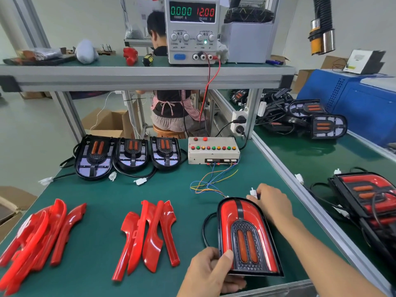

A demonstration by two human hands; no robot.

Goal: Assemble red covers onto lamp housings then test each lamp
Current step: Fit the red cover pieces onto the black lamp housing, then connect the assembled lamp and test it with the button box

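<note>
A lamp [246, 234] with red covers fitted lies tilted at the front right of the green bench. My left hand [211, 273] grips its lower left corner. My right hand [271, 202] pinches a white connector [253, 192] just beyond the lamp's top, where coloured wires [212, 183] from the test box [213, 150] end. Two piles of loose red covers [150, 234] [36, 239] lie to the left. Three bare lamp housings [94, 156] [132, 153] [166, 152] stand in a row at the back left.
A power supply [192, 28] on the upper shelf reads 0.000 A and 12.00 V. Finished lamps [368, 196] are stacked on the right bench, more housings [310, 116] farther back. A person sits on a stool behind the bench. Cardboard boxes stand at the left.
</note>
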